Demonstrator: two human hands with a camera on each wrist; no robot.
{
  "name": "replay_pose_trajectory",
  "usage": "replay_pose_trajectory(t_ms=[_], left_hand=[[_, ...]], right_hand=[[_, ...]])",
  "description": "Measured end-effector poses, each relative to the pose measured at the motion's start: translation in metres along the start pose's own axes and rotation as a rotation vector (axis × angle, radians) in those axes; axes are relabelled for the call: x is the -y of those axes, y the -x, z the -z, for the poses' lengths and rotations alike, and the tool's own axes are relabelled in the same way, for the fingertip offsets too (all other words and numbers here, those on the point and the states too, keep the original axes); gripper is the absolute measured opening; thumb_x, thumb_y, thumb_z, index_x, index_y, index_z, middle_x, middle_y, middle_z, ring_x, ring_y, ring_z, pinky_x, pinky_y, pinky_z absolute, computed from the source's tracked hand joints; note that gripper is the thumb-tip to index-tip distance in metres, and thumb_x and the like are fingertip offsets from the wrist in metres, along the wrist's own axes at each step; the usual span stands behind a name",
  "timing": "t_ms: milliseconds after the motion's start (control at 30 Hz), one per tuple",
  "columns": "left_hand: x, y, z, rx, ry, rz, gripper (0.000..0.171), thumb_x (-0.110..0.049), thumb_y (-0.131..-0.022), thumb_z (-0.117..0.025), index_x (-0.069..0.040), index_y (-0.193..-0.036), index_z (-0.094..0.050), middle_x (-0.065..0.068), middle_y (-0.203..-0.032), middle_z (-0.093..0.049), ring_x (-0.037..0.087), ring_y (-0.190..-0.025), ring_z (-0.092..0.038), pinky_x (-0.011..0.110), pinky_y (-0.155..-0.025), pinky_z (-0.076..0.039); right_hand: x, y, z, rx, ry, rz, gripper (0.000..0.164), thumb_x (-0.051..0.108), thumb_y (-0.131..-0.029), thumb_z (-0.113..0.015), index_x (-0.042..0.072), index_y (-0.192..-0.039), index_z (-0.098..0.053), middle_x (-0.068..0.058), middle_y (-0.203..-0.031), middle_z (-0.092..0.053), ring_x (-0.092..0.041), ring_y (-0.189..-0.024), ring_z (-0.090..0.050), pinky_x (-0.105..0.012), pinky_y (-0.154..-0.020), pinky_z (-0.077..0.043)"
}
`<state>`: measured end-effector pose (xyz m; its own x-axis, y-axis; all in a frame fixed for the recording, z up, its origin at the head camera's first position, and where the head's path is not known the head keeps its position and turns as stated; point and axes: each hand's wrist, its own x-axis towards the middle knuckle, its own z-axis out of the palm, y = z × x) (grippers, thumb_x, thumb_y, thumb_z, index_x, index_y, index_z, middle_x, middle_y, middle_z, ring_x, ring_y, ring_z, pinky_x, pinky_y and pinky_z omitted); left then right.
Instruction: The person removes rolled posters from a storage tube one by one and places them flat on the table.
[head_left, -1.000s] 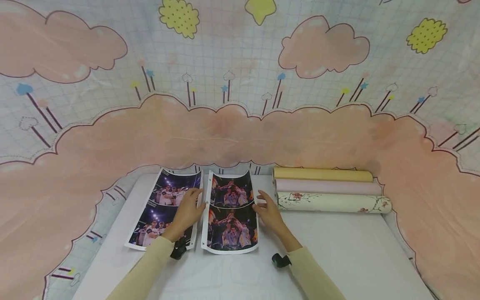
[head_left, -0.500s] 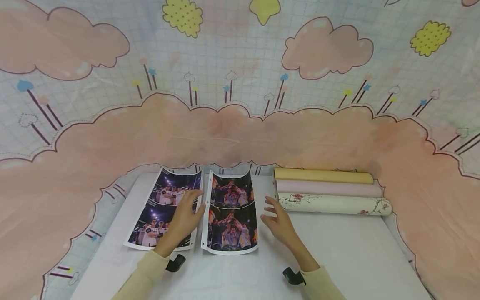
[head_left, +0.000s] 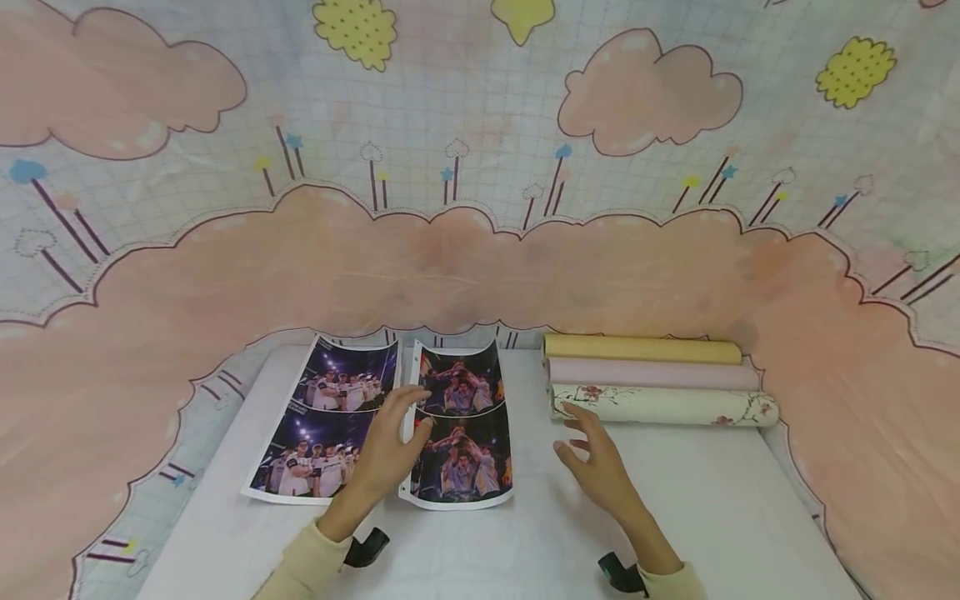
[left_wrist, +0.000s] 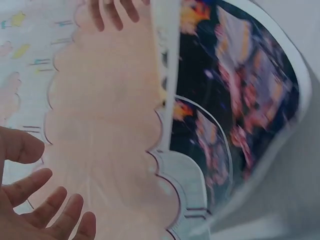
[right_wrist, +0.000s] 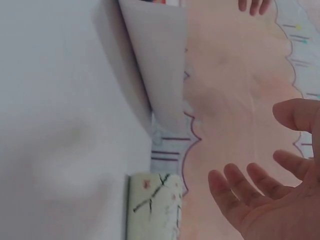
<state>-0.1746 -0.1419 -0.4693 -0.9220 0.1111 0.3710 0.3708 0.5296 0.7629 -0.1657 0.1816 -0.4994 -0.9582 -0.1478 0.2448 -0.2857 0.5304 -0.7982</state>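
Note:
Two curled photo sheets lie side by side on the white table. The left sheet (head_left: 296, 462) shows a group in white shirts, printed twice; the right sheet (head_left: 465, 458) shows a dark scene with raised arms, also twice. My left hand (head_left: 390, 450) hovers between them, overlapping both in the head view, its fingers loosely bent and holding nothing. In the left wrist view the right sheet's edges curl up from the table, apart from my fingers (left_wrist: 55, 212). To the right of the sheets, my right hand (head_left: 600, 471) is in the air with relaxed fingers, near the flowered roll (head_left: 667, 406).
Behind the flowered roll lie a pink roll (head_left: 652, 374) and a yellow roll (head_left: 637, 348), at the table's back right. A cloud-patterned cloth (head_left: 480, 275) rises behind the white table (head_left: 465, 558). Each wrist carries a small black camera.
My right hand has left the right sheet's edge and moved right and toward me. The left hand has shifted slightly right, over the right sheet's left edge. The sheets lie much as before.

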Motion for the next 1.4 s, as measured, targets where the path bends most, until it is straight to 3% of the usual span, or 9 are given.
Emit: replay_pose_trajectory(t_ms=[167,333,533,733,900,1133,1233,1400], left_hand=[[-0.018,-0.001,-0.008,-0.019,0.075,-0.041,0.038,-0.008,-0.094,-0.062,-0.011,-0.132,-0.057,0.01,-0.14,-0.051,0.032,-0.128,-0.052,0.056,-0.101,-0.046],[-0.035,-0.013,-0.025,-0.021,0.156,-0.058,0.04,-0.007,-0.095,-0.061,-0.012,-0.134,-0.055,0.009,-0.137,-0.056,0.026,-0.124,-0.056,0.047,-0.101,-0.048],[-0.055,-0.033,-0.047,0.028,0.368,0.025,0.039,-0.009,-0.098,-0.056,-0.01,-0.137,-0.051,0.014,-0.139,-0.055,0.028,-0.132,-0.052,0.046,-0.111,-0.041],[-0.068,-0.06,-0.067,0.087,0.575,0.157,0.04,-0.012,-0.1,-0.053,-0.007,-0.139,-0.048,0.014,-0.145,-0.05,0.027,-0.138,-0.046,0.044,-0.115,-0.037],[-0.065,-0.089,-0.087,0.103,0.653,0.297,0.043,-0.012,-0.099,-0.053,-0.005,-0.141,-0.045,0.016,-0.146,-0.049,0.032,-0.138,-0.045,0.047,-0.115,-0.036],[-0.048,-0.128,-0.12,0.135,0.876,0.483,0.051,-0.014,-0.099,-0.051,0.0,-0.146,-0.035,0.02,-0.151,-0.04,0.037,-0.14,-0.04,0.045,-0.115,-0.037],[-0.042,-0.136,-0.13,0.151,0.88,0.537,0.053,-0.018,-0.099,-0.051,-0.001,-0.146,-0.034,0.02,-0.153,-0.037,0.035,-0.141,-0.04,0.043,-0.115,-0.037],[-0.032,-0.147,-0.147,0.172,0.844,0.565,0.057,-0.017,-0.098,-0.048,0.0,-0.149,-0.029,0.02,-0.157,-0.031,0.036,-0.143,-0.035,0.046,-0.117,-0.034]], right_hand=[[0.002,0.003,0.021,-0.043,0.07,0.052,0.061,0.01,-0.092,-0.068,0.016,-0.146,-0.041,-0.015,-0.144,-0.047,-0.034,-0.127,-0.053,-0.049,-0.096,-0.052],[0.002,-0.001,0.043,-0.076,0.144,0.078,0.061,0.011,-0.091,-0.068,0.015,-0.146,-0.042,-0.014,-0.144,-0.047,-0.032,-0.128,-0.052,-0.053,-0.097,-0.05],[0.0,-0.016,0.066,-0.102,0.202,0.105,0.058,0.012,-0.092,-0.066,0.011,-0.145,-0.042,-0.016,-0.143,-0.047,-0.036,-0.128,-0.049,-0.056,-0.1,-0.045],[-0.008,-0.033,0.085,-0.114,0.241,0.113,0.054,0.014,-0.095,-0.064,0.007,-0.144,-0.043,-0.021,-0.144,-0.044,-0.041,-0.127,-0.047,-0.06,-0.1,-0.042],[-0.021,-0.055,0.096,-0.122,0.26,0.096,0.051,0.016,-0.096,-0.061,0.005,-0.143,-0.044,-0.023,-0.145,-0.042,-0.045,-0.128,-0.046,-0.067,-0.097,-0.04],[-0.052,-0.086,0.104,-0.105,0.326,0.045,0.049,0.023,-0.1,-0.056,0.004,-0.143,-0.044,-0.029,-0.146,-0.038,-0.052,-0.128,-0.043,-0.069,-0.1,-0.036],[-0.066,-0.096,0.105,-0.088,0.36,0.019,0.051,0.024,-0.099,-0.057,0.004,-0.144,-0.044,-0.027,-0.147,-0.038,-0.051,-0.129,-0.042,-0.067,-0.101,-0.036],[-0.083,-0.109,0.103,-0.047,0.395,-0.001,0.053,0.025,-0.099,-0.057,0.003,-0.144,-0.043,-0.026,-0.148,-0.037,-0.05,-0.13,-0.041,-0.067,-0.102,-0.036]])
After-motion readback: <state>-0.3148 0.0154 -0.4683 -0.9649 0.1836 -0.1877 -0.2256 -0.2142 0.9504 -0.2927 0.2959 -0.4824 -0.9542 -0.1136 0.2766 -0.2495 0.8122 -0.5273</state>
